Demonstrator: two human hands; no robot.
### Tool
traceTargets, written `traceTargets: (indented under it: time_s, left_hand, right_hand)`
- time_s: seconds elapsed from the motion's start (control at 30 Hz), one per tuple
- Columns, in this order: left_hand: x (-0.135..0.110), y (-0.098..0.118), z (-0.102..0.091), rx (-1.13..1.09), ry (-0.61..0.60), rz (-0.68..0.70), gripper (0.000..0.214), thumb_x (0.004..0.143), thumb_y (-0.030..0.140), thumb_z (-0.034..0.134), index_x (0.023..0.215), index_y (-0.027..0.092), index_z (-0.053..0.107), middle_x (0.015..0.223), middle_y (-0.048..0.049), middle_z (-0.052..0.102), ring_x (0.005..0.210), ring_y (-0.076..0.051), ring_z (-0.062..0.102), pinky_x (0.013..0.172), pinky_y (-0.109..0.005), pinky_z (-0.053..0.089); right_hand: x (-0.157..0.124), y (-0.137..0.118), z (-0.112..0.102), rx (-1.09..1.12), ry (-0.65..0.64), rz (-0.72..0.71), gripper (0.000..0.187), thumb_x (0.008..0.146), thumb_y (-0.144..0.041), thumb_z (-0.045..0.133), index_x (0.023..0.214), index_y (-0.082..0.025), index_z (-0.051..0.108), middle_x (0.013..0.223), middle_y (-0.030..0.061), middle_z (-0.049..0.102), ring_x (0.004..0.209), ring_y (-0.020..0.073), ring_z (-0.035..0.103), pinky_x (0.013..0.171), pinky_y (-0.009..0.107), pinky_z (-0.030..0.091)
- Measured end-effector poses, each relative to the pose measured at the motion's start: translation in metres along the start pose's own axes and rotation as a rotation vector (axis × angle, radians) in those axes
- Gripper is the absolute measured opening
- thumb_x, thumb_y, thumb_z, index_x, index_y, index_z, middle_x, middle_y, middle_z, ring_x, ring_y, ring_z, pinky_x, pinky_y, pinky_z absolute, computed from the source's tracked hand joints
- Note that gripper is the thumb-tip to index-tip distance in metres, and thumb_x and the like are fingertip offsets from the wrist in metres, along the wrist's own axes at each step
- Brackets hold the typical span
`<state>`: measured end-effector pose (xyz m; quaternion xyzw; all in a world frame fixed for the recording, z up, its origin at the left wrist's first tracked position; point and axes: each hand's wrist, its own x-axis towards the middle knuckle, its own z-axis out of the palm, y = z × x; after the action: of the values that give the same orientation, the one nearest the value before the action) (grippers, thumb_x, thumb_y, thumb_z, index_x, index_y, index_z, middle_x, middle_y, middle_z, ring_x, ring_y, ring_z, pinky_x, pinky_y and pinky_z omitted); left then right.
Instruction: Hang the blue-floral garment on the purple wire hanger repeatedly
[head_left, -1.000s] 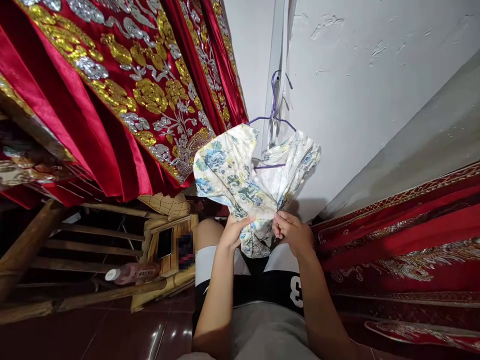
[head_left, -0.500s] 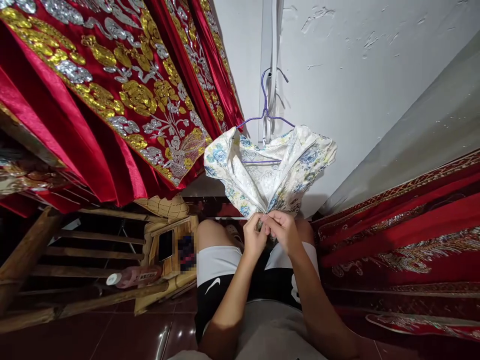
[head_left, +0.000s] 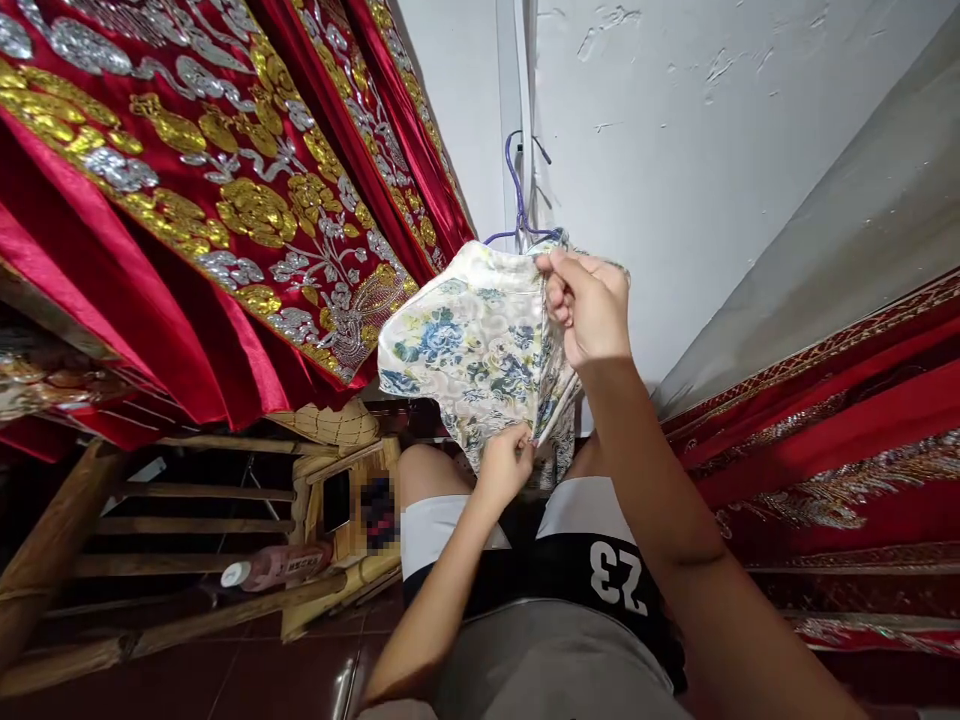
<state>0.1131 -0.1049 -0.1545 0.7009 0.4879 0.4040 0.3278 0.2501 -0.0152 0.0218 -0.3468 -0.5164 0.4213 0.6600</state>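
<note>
A small white garment with blue flowers [head_left: 465,350] hangs on a purple wire hanger [head_left: 516,195] hooked to a white strip on the wall. My left hand [head_left: 504,465] pinches the garment's lower front edge, fingers closed on the cloth. Up at the collar, just under the hanger's hook, my right hand [head_left: 589,300] grips the fabric with closed fingers. The two front edges lie together between my hands.
Red satin cloth with gold and silver embroidery [head_left: 187,200] hangs at the left, and more red cloth [head_left: 825,440] lies at the right. A bamboo rack [head_left: 187,530] with a pink bottle [head_left: 274,565] stands lower left. My knees in black-and-white shorts [head_left: 562,560] are below.
My right hand has risen from the lower front edge to the collar. The left hand stays low on the edge. The garment's open front has come together.
</note>
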Motion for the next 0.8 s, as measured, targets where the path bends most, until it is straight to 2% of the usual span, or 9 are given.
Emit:
traceTargets:
  time_s: [0.1,0.17,0.23,0.27,0.4,0.5,0.63,0.7,0.8]
  left_hand:
    - [0.027,0.028,-0.036,0.106,0.067,0.231,0.007,0.088,0.017,0.061,0.084,0.020,0.066,0.081,-0.0057,0.068,0.076,-0.022,0.063,0.073,-0.034,0.046]
    - [0.052,0.057,-0.065,0.080,0.156,0.316,0.025,0.097,0.028,0.060,0.120,0.020,0.065,0.104,-0.0095,0.072,0.094,-0.024,0.068,0.085,-0.037,0.051]
    - [0.078,0.086,-0.091,0.079,0.295,0.481,0.039,0.101,0.030,0.055,0.139,0.021,0.055,0.100,-0.0067,0.070,0.084,-0.019,0.067,0.081,-0.035,0.052]
    - [0.091,0.099,-0.102,0.115,0.328,0.544,0.038,0.103,0.029,0.052,0.139,0.022,0.055,0.102,-0.0062,0.070,0.086,-0.019,0.066,0.083,-0.035,0.052]
    - [0.122,0.129,-0.123,0.344,0.206,0.686,0.018,0.102,0.028,0.053,0.108,0.019,0.068,0.097,-0.0051,0.069,0.091,-0.019,0.065,0.086,-0.034,0.050]
    - [0.123,0.130,-0.121,0.409,0.226,0.715,0.015,0.102,0.026,0.053,0.097,0.018,0.066,0.092,-0.0047,0.068,0.088,-0.018,0.063,0.083,-0.032,0.048]
    - [0.115,0.114,-0.118,0.351,0.456,0.698,0.014,0.102,0.027,0.054,0.096,0.018,0.064,0.094,-0.0041,0.069,0.091,-0.017,0.064,0.087,-0.033,0.047]
    - [0.115,0.096,-0.125,0.233,0.620,0.638,0.016,0.103,0.030,0.053,0.099,0.019,0.063,0.096,-0.0036,0.068,0.092,-0.017,0.063,0.086,-0.031,0.047]
    - [0.124,0.053,-0.145,-0.073,0.847,0.465,0.019,0.103,0.034,0.054,0.101,0.016,0.060,0.095,-0.0022,0.063,0.089,-0.013,0.059,0.084,-0.028,0.048]
  right_hand:
    - [-0.009,0.000,0.000,-0.032,-0.024,-0.033,0.034,0.099,-0.053,0.058,0.098,-0.020,0.065,0.061,-0.0051,0.046,0.050,0.0070,0.046,0.044,0.019,0.035]
    - [-0.017,0.000,0.001,-0.064,-0.045,-0.033,0.029,0.100,-0.048,0.058,0.094,-0.020,0.064,0.061,-0.0050,0.045,0.050,0.0071,0.046,0.045,0.020,0.035]
    - [-0.021,0.000,0.004,-0.086,-0.064,-0.028,0.026,0.100,-0.044,0.059,0.089,-0.020,0.062,0.060,-0.0050,0.045,0.049,0.0072,0.045,0.046,0.020,0.035]
    - [-0.022,0.000,0.006,-0.091,-0.069,-0.032,0.026,0.100,-0.043,0.059,0.088,-0.020,0.062,0.060,-0.0049,0.045,0.049,0.0073,0.045,0.046,0.020,0.035]
    - [-0.018,0.001,0.009,-0.091,-0.055,-0.090,0.027,0.098,-0.044,0.060,0.083,-0.021,0.060,0.057,-0.0056,0.044,0.049,0.0080,0.044,0.048,0.022,0.035]
    - [-0.013,0.013,0.009,-0.121,-0.043,-0.110,0.030,0.095,-0.047,0.064,0.080,-0.021,0.058,0.056,-0.0062,0.044,0.049,0.0082,0.043,0.049,0.022,0.032]
    - [-0.014,0.044,0.004,-0.237,-0.017,-0.023,0.029,0.089,-0.040,0.067,0.070,-0.021,0.055,0.055,-0.0058,0.043,0.047,0.0081,0.033,0.047,0.025,0.022]
    - [-0.023,0.060,-0.003,-0.290,-0.029,0.039,0.030,0.086,-0.036,0.066,0.064,-0.022,0.050,0.053,-0.0064,0.038,0.048,0.0084,0.029,0.048,0.026,0.020]
    - [-0.047,0.076,-0.017,-0.336,-0.053,0.120,0.029,0.083,-0.033,0.063,0.061,-0.022,0.047,0.052,-0.0067,0.035,0.049,0.0093,0.029,0.050,0.027,0.020]
